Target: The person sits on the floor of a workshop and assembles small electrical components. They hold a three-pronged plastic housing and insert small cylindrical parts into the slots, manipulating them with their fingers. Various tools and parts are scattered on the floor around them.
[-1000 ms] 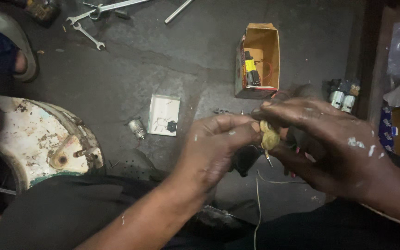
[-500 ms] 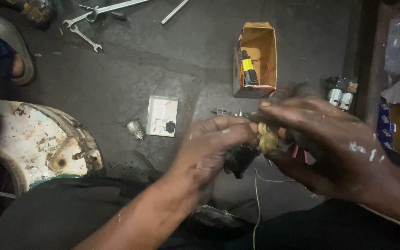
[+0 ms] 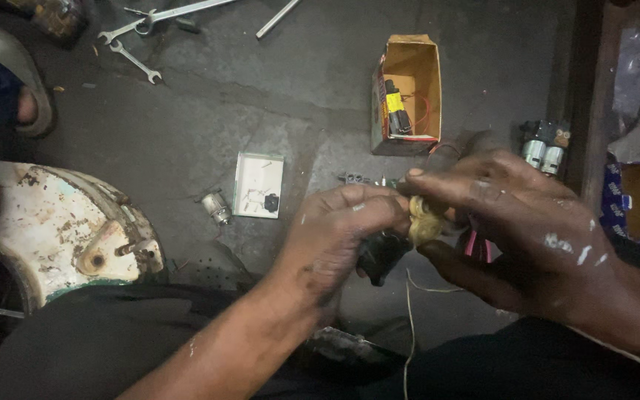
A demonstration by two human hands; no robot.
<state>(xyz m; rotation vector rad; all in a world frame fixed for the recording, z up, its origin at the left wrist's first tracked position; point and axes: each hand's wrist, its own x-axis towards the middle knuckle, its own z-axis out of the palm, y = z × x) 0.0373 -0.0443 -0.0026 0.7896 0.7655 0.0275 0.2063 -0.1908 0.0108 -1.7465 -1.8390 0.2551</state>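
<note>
Hands do the work: our left hand [image 3: 342, 237] grips one black part [image 3: 381, 255], our right hand [image 3: 527, 230] pinches one yellow wad [image 3: 425, 222] above the floor. Two wrenches [image 3: 136, 61] lie far off beside one open box [image 3: 407, 92].

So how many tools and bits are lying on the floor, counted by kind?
Spanners: 2
Open cardboard box: 1
White flat tray: 1
Small metal cylinder part: 1
Silver-capped parts near the wall: 2
Total: 7
The hands hold a yellowish wad, not counted.
</note>
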